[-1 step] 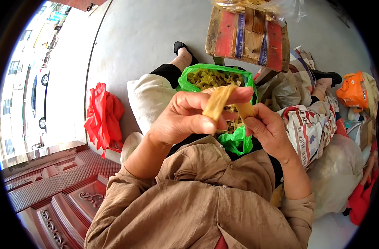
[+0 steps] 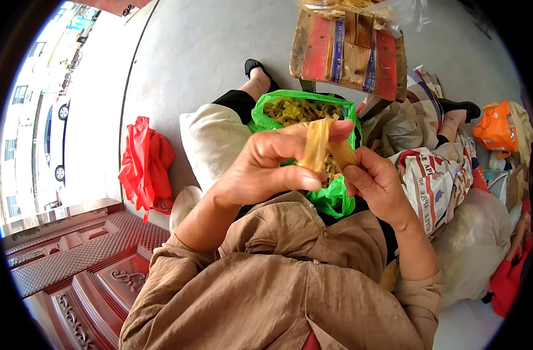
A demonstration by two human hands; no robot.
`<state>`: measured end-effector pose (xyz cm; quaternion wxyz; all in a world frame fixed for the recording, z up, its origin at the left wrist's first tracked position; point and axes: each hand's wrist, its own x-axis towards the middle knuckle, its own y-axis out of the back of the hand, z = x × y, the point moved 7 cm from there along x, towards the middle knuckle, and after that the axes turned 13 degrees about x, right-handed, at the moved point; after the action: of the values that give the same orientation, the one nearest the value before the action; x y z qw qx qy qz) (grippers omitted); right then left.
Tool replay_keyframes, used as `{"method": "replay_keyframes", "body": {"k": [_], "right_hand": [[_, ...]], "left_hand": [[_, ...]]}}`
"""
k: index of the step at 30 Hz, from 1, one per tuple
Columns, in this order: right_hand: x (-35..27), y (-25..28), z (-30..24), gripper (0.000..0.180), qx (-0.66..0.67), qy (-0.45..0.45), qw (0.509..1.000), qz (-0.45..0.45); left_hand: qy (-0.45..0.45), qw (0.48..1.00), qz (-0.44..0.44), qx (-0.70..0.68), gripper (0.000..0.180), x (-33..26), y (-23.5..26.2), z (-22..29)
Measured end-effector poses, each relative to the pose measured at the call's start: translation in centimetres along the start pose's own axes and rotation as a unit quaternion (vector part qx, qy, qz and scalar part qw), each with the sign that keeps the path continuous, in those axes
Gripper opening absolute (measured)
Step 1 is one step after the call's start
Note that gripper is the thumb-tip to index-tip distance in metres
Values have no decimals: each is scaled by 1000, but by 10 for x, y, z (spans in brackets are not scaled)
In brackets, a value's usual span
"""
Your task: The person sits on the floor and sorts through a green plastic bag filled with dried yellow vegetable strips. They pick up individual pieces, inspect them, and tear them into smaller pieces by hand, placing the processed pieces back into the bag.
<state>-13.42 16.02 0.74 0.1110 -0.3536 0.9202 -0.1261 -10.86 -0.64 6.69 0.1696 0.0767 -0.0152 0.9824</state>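
A flat, yellowish, slightly see-through strip [image 2: 316,144] is looped over the fingers of my left hand [image 2: 272,156], whose thumb presses toward it from below. The strip's other end is pinched between the thumb and fingers of my right hand [image 2: 378,179]. Its exact kind I cannot make out. Both hands are held close together above a bright green plastic bag [image 2: 258,114] between my legs. Greenish-brown strips [image 2: 301,109] fill the bag's far part, and paler pieces show nearer, partly hidden by my hands.
Beyond the bag stands a worn wooden stool [image 2: 319,49] bearing a clear bag of yellowish strips [image 2: 345,6]. A red plastic bag [image 2: 145,166] lies at left, near a dark red carved door [image 2: 85,286]. Printed white [image 2: 418,181], clear [image 2: 476,245] and orange bags [image 2: 496,129] crowd the right.
My left hand has shifted slightly right, and its part of the strip now hangs more upright. My right hand has barely moved, keeping its pinch.
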Motion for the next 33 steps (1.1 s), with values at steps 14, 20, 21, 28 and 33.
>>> {"method": "replay_keyframes", "body": {"k": [14, 20, 21, 28, 33], "right_hand": [[-17, -1, 18, 18, 299, -124, 946, 16], [-26, -14, 12, 10, 378, -94, 919, -51], [-27, -16, 6, 7, 347, -119, 928, -62], [-24, -3, 10, 10, 188, -72, 979, 24], [-20, 0, 22, 20, 208, -43, 973, 87]], "left_hand": [[-284, 687, 85, 663, 15, -20, -63, 16], [-199, 715, 187, 643, 10, -26, -43, 21], [-198, 710, 191, 648, 10, -26, -42, 25], [-124, 814, 136, 551, 19, -23, -27, 0], [-241, 678, 94, 688, 29, -36, -70, 17]]}}
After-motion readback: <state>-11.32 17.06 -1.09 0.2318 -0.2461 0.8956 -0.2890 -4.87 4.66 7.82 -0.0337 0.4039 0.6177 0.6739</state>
